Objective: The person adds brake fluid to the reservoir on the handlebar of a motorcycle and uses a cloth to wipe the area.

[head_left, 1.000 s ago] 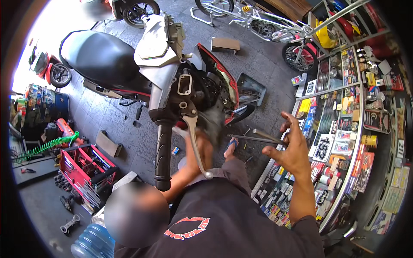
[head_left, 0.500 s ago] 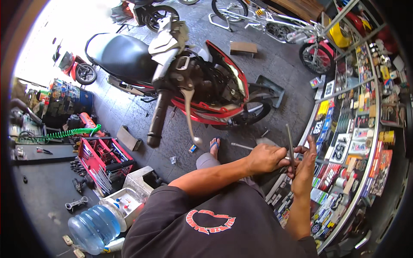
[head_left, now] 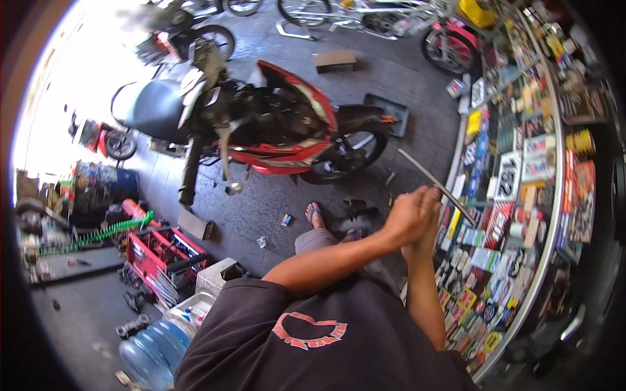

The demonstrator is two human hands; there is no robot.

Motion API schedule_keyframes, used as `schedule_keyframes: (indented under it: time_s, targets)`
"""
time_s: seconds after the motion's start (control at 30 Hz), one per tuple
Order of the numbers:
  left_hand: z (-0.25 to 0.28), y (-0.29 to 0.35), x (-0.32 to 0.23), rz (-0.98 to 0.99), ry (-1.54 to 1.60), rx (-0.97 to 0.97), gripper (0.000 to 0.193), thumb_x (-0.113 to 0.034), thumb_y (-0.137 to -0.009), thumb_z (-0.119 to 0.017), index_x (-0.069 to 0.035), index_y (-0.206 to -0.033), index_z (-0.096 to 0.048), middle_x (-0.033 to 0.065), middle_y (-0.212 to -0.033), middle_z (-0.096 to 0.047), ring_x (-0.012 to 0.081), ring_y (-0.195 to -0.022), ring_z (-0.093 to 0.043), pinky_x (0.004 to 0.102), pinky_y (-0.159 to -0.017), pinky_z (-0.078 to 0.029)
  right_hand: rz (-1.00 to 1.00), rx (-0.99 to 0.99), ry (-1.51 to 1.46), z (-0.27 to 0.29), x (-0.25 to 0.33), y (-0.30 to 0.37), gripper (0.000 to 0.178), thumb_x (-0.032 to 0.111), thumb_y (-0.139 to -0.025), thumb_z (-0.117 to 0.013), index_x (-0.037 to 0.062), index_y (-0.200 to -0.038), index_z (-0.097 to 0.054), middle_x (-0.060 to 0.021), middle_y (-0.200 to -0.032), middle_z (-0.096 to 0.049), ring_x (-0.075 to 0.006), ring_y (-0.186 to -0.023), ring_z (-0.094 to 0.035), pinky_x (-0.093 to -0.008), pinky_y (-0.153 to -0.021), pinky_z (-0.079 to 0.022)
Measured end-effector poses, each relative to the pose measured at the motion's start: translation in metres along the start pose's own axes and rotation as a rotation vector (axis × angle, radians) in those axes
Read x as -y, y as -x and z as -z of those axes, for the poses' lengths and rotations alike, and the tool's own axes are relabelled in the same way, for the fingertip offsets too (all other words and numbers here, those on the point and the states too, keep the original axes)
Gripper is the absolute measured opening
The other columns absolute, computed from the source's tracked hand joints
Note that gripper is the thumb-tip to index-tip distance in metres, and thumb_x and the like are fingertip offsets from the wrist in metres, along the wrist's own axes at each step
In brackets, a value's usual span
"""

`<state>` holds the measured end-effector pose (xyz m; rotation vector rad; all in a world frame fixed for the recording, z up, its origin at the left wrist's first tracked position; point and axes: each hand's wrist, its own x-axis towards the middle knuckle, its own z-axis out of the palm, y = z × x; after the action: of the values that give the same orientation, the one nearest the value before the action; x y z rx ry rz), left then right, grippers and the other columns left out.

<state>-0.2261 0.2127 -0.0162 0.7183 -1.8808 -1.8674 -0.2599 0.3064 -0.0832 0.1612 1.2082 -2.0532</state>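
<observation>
My left hand is closed at the middle of a long metal rod, which looks like part of a T-handle wrench. The rod slants from the floor side down toward the glass display counter. My right hand is pressed up against the left one at the same rod; its fingers are closed and partly hidden behind the left hand. Both hands are in front of my chest, apart from the red motorcycle, whose front panels are partly off.
Spare parts in boxes fill the counter along my right. A red toolbox and a blue water bottle are at my lower left. A grey tray lies beyond the front wheel. More motorcycles stand at the back.
My view has shifted, so the motorcycle sits further left. The hands have come together, the right hand's spread fingers have closed, and the rod has turned from near upright to a slant.
</observation>
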Motion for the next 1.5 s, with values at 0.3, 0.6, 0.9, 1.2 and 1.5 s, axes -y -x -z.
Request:
schedule_keyframes:
  time_s: [0.3, 0.6, 0.9, 1.2, 1.5]
  targets:
    - [0.037, -0.019, 0.101, 0.125, -0.206, -0.033, 0.035, -0.032, -0.104, -0.049, 0.0, -0.092, -0.06, 0.0025, -0.075, -0.054, 0.0099, -0.068, -0.047, 0.0297, -0.061, -0.042, -0.426, -0.428, 0.482, 0.168, -0.077, -0.027, 0.019, 0.029, -0.097, -0.06, 0.0102, -0.099, -0.063, 0.001, -0.08, -0.062, -0.0095, -0.063, -0.06, -0.0236, -0.051, -0.046]
    - [0.135, 0.068, 0.393, 0.834, -0.566, 0.067, 0.051, -0.038, -0.106, -0.03, 0.001, -0.121, -0.058, 0.016, -0.097, -0.067, 0.0269, -0.089, -0.062, 0.0381, -0.084, -0.048, -0.284, -0.114, 0.898, 0.346, -0.451, -0.204, 0.065, 0.025, -0.078, -0.073, 0.0, -0.135, -0.052, -0.024, -0.126, -0.062, -0.0403, -0.11, -0.064, -0.0465, -0.097, -0.049]
    - [0.146, 0.123, 0.478, 1.103, -0.378, -0.195, 0.065, -0.052, -0.103, -0.019, -0.002, -0.118, -0.056, 0.0151, -0.106, -0.06, 0.0267, -0.105, -0.055, 0.0374, -0.095, -0.041, -0.424, -0.085, 1.192, 0.423, -0.572, -0.38, 0.061, 0.016, -0.076, -0.076, 0.0001, -0.131, -0.053, -0.0278, -0.134, -0.053, -0.04, -0.12, -0.055, -0.0423, -0.101, -0.044]
    - [0.115, 0.059, 0.359, 0.965, -0.588, -0.171, 0.058, -0.044, -0.105, -0.027, 0.001, -0.134, -0.049, 0.0174, -0.122, -0.06, 0.0246, -0.118, -0.054, 0.0346, -0.102, -0.04, 0.058, 0.721, 1.115, 0.189, -0.263, -0.13, 0.043, 0.029, -0.086, -0.069, 0.0046, -0.121, -0.063, -0.027, -0.121, -0.062, -0.0402, -0.112, -0.06, -0.0455, -0.097, -0.046]
    - [0.077, 0.047, 0.3, 0.79, -0.209, 0.052, 0.054, -0.041, -0.106, -0.034, 0.0, -0.135, -0.053, 0.0198, -0.116, -0.064, 0.0239, -0.112, -0.06, 0.0356, -0.098, -0.045, -0.074, 0.604, 1.427, 0.136, -0.172, -0.08, 0.051, 0.032, -0.081, -0.073, 0.0004, -0.118, -0.059, -0.0276, -0.105, -0.066, -0.041, -0.094, -0.065, -0.0461, -0.083, -0.052]
